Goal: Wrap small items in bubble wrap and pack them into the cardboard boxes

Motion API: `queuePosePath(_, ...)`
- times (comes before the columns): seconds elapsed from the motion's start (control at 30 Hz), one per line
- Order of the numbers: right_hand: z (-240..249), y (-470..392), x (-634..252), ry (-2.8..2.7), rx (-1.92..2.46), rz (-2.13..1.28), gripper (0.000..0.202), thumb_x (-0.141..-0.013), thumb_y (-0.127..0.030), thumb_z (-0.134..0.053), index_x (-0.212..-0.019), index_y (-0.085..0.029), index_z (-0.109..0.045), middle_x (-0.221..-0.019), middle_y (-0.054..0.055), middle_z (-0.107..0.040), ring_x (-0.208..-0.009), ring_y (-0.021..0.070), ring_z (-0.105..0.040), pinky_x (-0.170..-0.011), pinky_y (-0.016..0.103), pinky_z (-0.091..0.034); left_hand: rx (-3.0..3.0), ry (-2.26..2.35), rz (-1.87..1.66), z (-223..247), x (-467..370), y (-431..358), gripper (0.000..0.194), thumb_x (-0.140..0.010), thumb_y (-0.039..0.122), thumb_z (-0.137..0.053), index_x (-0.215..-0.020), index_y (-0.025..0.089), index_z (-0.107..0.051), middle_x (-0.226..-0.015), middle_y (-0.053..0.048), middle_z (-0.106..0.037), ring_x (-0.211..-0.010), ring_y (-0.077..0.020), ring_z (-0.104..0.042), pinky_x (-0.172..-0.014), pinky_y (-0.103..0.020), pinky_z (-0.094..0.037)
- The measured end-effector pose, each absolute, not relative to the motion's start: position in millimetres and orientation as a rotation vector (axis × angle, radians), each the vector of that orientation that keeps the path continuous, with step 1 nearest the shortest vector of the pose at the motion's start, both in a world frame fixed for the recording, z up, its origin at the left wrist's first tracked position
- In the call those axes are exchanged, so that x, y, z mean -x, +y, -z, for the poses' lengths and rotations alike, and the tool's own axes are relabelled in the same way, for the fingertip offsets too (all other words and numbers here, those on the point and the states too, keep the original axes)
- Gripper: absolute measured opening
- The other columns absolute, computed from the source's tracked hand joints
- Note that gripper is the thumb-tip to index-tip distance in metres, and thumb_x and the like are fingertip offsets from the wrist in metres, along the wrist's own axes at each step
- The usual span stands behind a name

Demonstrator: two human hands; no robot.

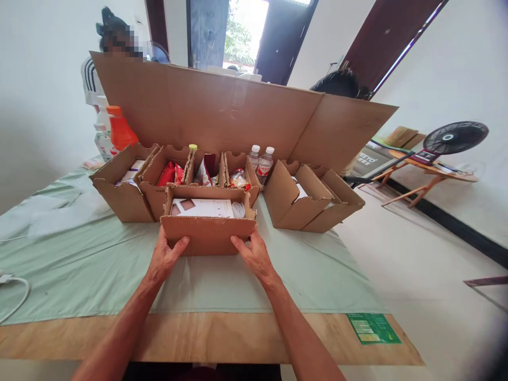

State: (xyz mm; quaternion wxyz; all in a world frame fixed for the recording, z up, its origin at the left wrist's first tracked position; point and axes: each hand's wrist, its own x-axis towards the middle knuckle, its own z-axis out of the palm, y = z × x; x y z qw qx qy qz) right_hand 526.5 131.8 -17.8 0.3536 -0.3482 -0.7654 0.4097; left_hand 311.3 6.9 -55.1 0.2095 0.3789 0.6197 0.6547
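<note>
Boxes [123,198], bottles [265,163] and cardboard panel [238,116] beyond front box [208,233]

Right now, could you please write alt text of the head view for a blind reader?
The left hand and right hand grip an open cardboard box holding a white package, over a pale green tablecloth. Beyond stand more boxes, some with snack packets, plus bottles and a cardboard panel.

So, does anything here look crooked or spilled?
I see no spill. The green cloth is creased and leaves the wooden table showing in front. One box, held by the left hand and right hand, is out of line, in front of the other boxes.
</note>
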Motion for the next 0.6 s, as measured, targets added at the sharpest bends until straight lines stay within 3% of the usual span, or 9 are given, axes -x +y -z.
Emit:
queuePosePath(0.13, 17.0, 110.1, -560.0, -2.014, 0.999, -0.895, 0.042, -0.090, -0.050, -0.062, -0.119, -0.020, -0.066, -0.115, 0.011, -0.071, -0.090, 0.0237, -0.067, -0.069, 0.034, -0.055, -1.073, 1.701, -1.814, 50.9, -338.8, -11.3, 0.076, -0.082, 0.062, -0.069, -0.141, 0.018, -0.050, -0.140, -0.015, -0.061, -0.131, -0.0334, -0.056, -0.111, -0.048, -0.044)
queuePosePath(0.2, 15.2, 92.8, -578.4, -2.021, 1.034, -0.858, 0.049, -0.089, -0.052, -0.064, -0.127, -0.021, -0.065, -0.120, 0.012, -0.070, -0.078, 0.0209, -0.065, -0.058, 0.031, -0.053, -1.082, 1.729, -1.788, 49.9, -350.6, -29.3, 0.072, -0.083, 0.060, -0.069, -0.139, 0.018, -0.052, -0.138, -0.014, -0.062, -0.132, -0.0335, -0.055, -0.112, -0.048, -0.044)
queuePosePath(0.3, 9.6, 67.6, -583.5, -2.046, 1.041, -0.899, 0.069, -0.091, -0.049, -0.064, -0.152, -0.023, -0.045, -0.142, 0.014, -0.060, -0.073, 0.0194, -0.065, -0.049, 0.030, -0.050, -1.048, 1.796, -1.724, 48.1, -350.1, -59.4, 0.074, -0.081, 0.059, -0.072, -0.139, 0.018, -0.052, -0.136, -0.014, -0.063, -0.130, -0.0345, -0.057, -0.111, -0.048, -0.045)
queuePosePath(0.4, -3.8, 58.3, -560.9, -2.098, 0.993, -0.940, 0.074, -0.091, -0.045, -0.062, -0.157, -0.023, -0.038, -0.149, 0.015, -0.055, -0.071, 0.0188, -0.065, -0.051, 0.032, -0.054, -0.975, 1.940, -1.694, 37.9, -329.7, -76.2, 0.073, -0.077, 0.060, -0.076, -0.133, 0.017, -0.056, -0.129, -0.014, -0.067, -0.124, -0.0355, -0.060, -0.107, -0.048, -0.048)
queuePosePath(0.5, -25.0, 69.3, -546.9, -2.059, 0.961, -0.892, 0.064, -0.087, -0.049, -0.066, -0.143, -0.020, -0.053, -0.126, 0.014, -0.070, -0.068, 0.0187, -0.064, -0.053, 0.032, -0.055, -0.976, 2.048, -1.763, 17.3, -319.3, -64.8, 0.070, -0.075, 0.061, -0.077, -0.126, 0.015, -0.060, -0.121, -0.012, -0.070, -0.118, -0.0347, -0.063, -0.102, -0.046, -0.051)
queuePosePath(0.6, -38.2, 80.6, -568.3, -1.976, 0.991, -0.701, 0.039, -0.084, -0.053, -0.068, -0.106, -0.020, -0.067, -0.093, 0.009, -0.073, -0.072, 0.0211, -0.065, -0.058, 0.033, -0.054, -1.104, 1.899, -1.829, 5.3, -338.3, -42.4, 0.069, -0.077, 0.063, -0.072, -0.124, 0.015, -0.061, -0.116, -0.011, -0.071, -0.109, -0.0315, -0.066, -0.098, -0.045, -0.053)
